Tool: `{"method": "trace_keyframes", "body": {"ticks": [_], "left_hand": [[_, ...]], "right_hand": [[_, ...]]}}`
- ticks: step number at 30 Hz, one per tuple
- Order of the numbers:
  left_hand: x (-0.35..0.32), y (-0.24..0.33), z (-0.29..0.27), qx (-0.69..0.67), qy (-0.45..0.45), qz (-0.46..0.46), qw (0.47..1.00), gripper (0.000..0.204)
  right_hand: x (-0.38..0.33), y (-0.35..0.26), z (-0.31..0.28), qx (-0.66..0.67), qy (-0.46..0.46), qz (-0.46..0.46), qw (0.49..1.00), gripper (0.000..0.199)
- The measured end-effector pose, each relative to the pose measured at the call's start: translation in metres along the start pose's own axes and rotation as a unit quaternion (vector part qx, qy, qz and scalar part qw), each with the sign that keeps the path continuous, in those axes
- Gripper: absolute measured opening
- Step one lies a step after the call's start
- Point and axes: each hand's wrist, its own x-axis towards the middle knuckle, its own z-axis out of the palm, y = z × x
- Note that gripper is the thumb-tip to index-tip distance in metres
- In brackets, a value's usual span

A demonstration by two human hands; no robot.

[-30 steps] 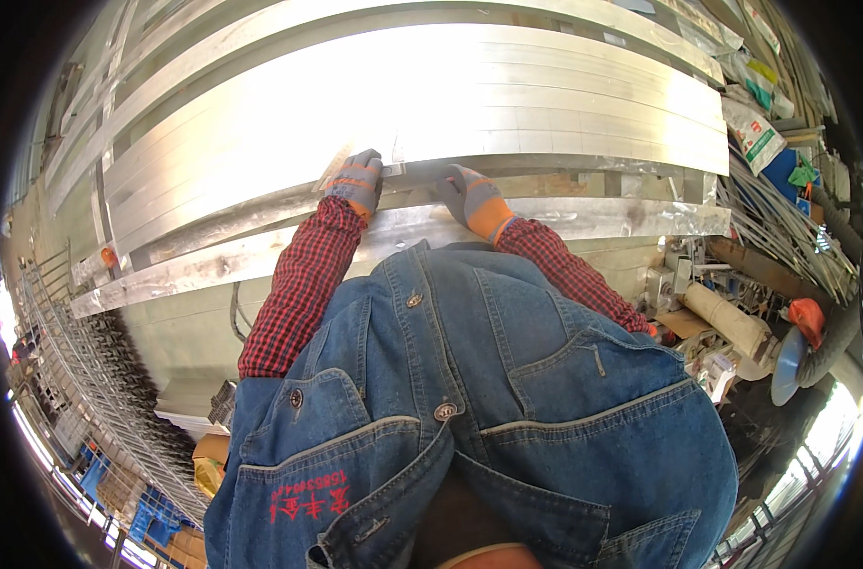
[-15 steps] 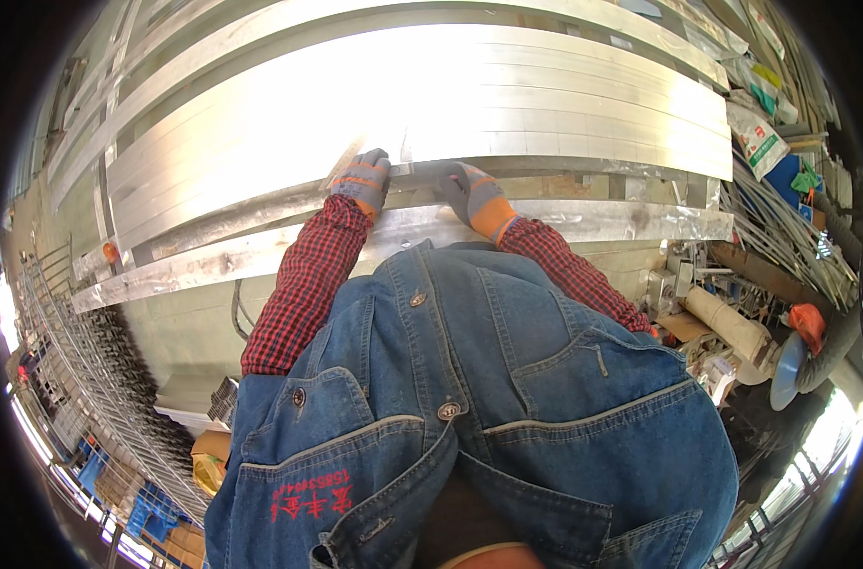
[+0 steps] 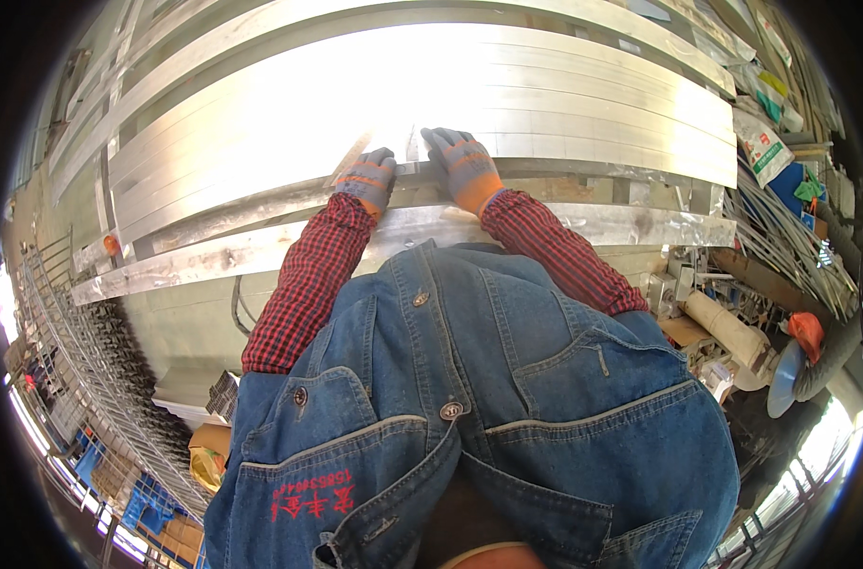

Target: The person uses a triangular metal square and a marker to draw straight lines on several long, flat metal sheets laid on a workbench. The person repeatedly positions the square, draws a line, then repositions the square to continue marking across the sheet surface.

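Both hands wear grey gloves with orange trim at the near edge of a row of shiny flat metal bars point(image 3: 583, 104). My left hand point(image 3: 368, 180) has its fingers curled and pressed together at that edge; what they hold is hidden. Beside it a narrow tan strip point(image 3: 352, 157) slants across the metal. A thin, pale upright piece point(image 3: 413, 144) stands out faintly between the hands, its kind lost in glare. My right hand point(image 3: 463, 169) lies over the edge just right of that piece, fingers stretched forward onto the bars.
A long metal rail point(image 3: 593, 223) runs between my body and the bars. Thin rods point(image 3: 792, 237) and a white bag point(image 3: 761, 147) crowd the right. A wire rack point(image 3: 80, 332) stands at the left, with an orange object point(image 3: 805, 332) and a round disc point(image 3: 785, 377) at lower right.
My right hand has moved forward and slightly left, onto the bars, and its fingers have straightened. The left hand has shifted slightly right, staying at the edge.
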Motion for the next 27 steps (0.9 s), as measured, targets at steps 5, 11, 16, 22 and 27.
{"method": "trace_keyframes", "body": {"ticks": [5, 11, 16, 22, 27], "left_hand": [[0.0, 0.001, 0.001, -0.006, 0.016, -0.003, 1.0, 0.029], [0.0, 0.003, -0.002, -0.005, -0.007, -0.014, 1.0, 0.029], [0.0, 0.003, -0.004, 0.003, -0.017, -0.009, 1.0, 0.029], [0.0, 0.001, -0.002, 0.008, -0.016, -0.007, 1.0, 0.028], [0.001, -0.002, 0.002, 0.003, 0.01, 0.004, 1.0, 0.028]], "right_hand": [[0.019, -0.004, 0.007, -0.068, 0.028, 0.005, 0.997, 0.049], [0.031, -0.002, 0.016, -0.048, -0.001, 0.02, 0.999, 0.057], [0.035, -0.003, 0.017, -0.049, 0.006, 0.016, 0.999, 0.052], [0.023, -0.009, 0.008, -0.026, -0.021, 0.017, 0.999, 0.039], [-0.004, -0.017, 0.002, 0.001, -0.084, 0.012, 0.996, 0.033]]}}
